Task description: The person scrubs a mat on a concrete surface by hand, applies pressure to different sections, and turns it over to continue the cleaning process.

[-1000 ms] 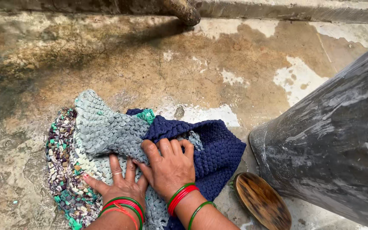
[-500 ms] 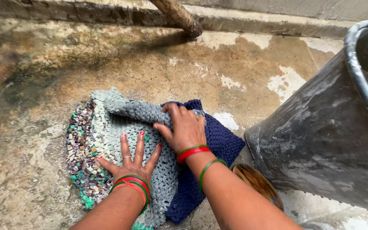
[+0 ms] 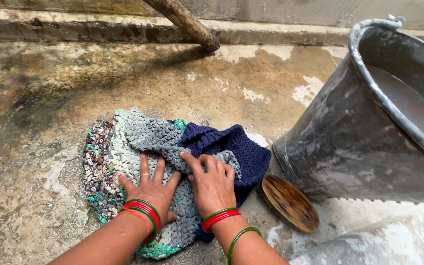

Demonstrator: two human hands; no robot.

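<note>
A wet woven rag mat in grey, navy blue and speckled green-purple lies crumpled on the stained concrete floor. My left hand presses flat on its grey part, fingers spread. Beside it, my right hand pushes down on a bunched grey fold where it meets the navy section. Both wrists wear red and green bangles.
A large grey metal bucket with water inside stands at the right. A wooden-backed scrub brush lies bristles-down between mat and bucket. A wooden pole leans onto the floor near a concrete ledge at the back.
My right hand has pulled back from the far fold toward me and now presses beside the left hand. The mat is bunched up more. The view has shifted, showing more of the bucket.
</note>
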